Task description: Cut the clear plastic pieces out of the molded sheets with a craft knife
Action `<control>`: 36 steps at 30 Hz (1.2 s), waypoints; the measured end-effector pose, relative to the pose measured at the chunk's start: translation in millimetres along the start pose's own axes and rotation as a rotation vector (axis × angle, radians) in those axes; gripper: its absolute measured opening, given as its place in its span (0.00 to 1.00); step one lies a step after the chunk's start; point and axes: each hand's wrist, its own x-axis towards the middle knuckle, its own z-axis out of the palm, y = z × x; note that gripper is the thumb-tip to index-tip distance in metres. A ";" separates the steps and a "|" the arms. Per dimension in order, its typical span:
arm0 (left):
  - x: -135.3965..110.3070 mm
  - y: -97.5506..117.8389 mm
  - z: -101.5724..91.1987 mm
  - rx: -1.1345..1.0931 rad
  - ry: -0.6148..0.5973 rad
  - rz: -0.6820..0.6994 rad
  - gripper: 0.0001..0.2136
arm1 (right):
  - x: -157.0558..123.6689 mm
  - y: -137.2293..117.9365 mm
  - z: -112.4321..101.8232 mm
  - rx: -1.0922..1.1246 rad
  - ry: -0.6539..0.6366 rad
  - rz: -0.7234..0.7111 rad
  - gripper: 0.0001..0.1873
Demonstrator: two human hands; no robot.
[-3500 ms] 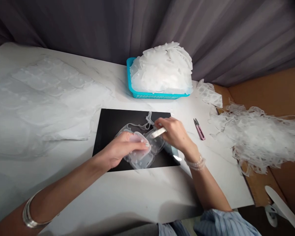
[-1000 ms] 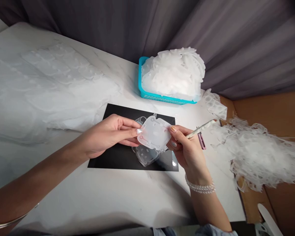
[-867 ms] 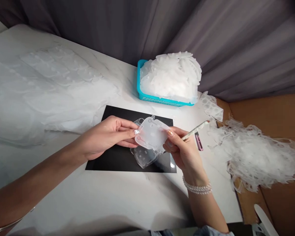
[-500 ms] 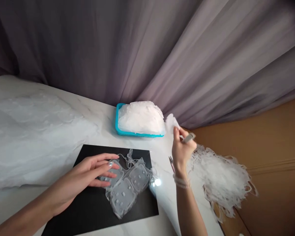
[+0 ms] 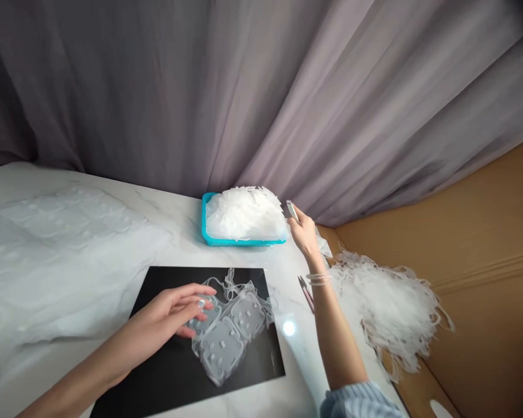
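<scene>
My left hand hovers, fingers stretched out, over a cluster of translucent moulded plastic pieces with small raised bumps and loose stringy edges. It hides part of the leftmost piece. The cluster rests on a black mat. Beyond the mat, my right hand is closed around a slim, pale pen-like tool pointing up and left. Close to its left stands a blue tray heaped with thin white translucent pieces. A thin translucent scrap shows just behind my right wrist.
A pink-handled pointed tool lies beside my right forearm. Tangled white strips are piled against the brown cardboard at right. Translucent bumpy sheets cover the left of the marbled table. A grey curtain hangs behind.
My right hand has moved left toward the tray, and the white piece at its fingertips is out of them. The tool now points up and left. My left hand stays over the cluster.
</scene>
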 end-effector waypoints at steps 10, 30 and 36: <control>33.0 -28.0 17.9 0.805 0.140 0.366 0.19 | -124.7 45.7 18.7 -0.001 -0.374 0.140 0.17; 124.7 12.4 29.1 1.162 -0.102 0.540 0.09 | -160.2 31.7 11.7 -0.054 -0.224 -0.079 0.10; 130.5 15.4 45.9 1.231 0.166 0.711 0.17 | -164.1 30.5 10.9 0.050 0.011 0.139 0.20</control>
